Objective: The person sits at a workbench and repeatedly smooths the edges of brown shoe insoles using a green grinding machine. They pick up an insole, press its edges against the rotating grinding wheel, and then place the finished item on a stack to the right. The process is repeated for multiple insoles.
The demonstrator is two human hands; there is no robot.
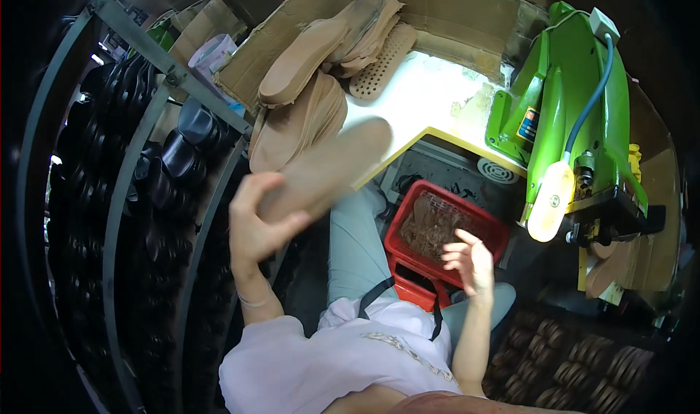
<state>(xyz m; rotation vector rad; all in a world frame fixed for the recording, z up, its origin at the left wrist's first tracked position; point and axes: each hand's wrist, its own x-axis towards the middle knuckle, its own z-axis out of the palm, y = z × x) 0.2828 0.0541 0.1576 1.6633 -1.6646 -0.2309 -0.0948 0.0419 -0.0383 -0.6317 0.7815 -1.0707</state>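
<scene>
My left hand (257,221) is closed round one end of a tan shoe sole (335,166), its thumb and fingers on opposite edges. Motion blurs the sole, which slants up and right in front of the table's yellow edge. Close behind it lie more tan soles (302,126), piled at the left of the white tabletop (390,86). Lower and to the right, my right hand (474,264) is held in the air with fingers apart and nothing in it. Beyond and below those fingers is a red plastic basket (498,224) holding brown scraps (430,228).
A green machine (583,86) stands at the right of the table, with a yellow-white lamp (552,199) on a blue flexible neck. Cardboard (467,20) walls the table's back. At left, a grey metal rack (135,31) holds black shoe parts (182,155). Brown stacked pieces (572,374) lie low right.
</scene>
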